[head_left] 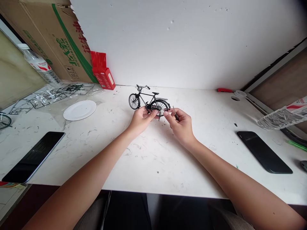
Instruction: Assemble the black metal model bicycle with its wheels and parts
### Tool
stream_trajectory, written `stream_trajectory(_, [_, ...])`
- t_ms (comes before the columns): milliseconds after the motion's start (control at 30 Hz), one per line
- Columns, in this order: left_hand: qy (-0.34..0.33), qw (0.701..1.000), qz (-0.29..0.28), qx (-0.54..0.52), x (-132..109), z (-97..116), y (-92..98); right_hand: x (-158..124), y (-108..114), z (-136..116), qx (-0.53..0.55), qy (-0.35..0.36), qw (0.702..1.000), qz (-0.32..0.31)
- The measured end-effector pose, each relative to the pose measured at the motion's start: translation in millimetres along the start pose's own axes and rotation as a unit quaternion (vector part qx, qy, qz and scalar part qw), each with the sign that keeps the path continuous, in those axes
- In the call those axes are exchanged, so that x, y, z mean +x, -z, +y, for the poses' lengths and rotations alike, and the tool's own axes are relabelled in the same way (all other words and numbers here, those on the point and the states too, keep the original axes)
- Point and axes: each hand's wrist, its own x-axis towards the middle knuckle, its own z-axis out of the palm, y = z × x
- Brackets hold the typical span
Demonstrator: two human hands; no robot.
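A black miniature bicycle (153,98) is held upright over the table, its front wheel towards the left. My left hand (142,120) is closed on its lower part, the thumb near the hub of the rear wheel. On the other side, my right hand (180,126) has thumb and fingertips at the back of the rear wheel. Tucked in the curled fingers of that hand is a small screwdriver (177,117) with a dark handle, its thin metal shaft pointing up. The left fingers partly hide the pedals and lower frame.
On the left are a white paper plate (80,110), plastic part frames (51,95), a bottle (39,65), a phone (33,156) and a red box (105,78) by a carton (57,38). A black phone (265,151) and a clear bottle (283,113) lie right.
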Motion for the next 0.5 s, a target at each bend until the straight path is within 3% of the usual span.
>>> stream_trajectory(167, [0.015,0.999,-0.003,0.035,-5,5,-2.1,-10,-2,-9,-0.056,0.066,0.996,0.031])
stream_trajectory(300, [0.021,0.999,0.000,0.028,-3,15,3.0,-10,2,-7,-0.115,0.107,0.987,0.016])
stream_trajectory(500, [0.009,0.985,-0.130,-0.109,-2,32,11.9,-5,6,-1,-0.153,0.130,0.979,0.030])
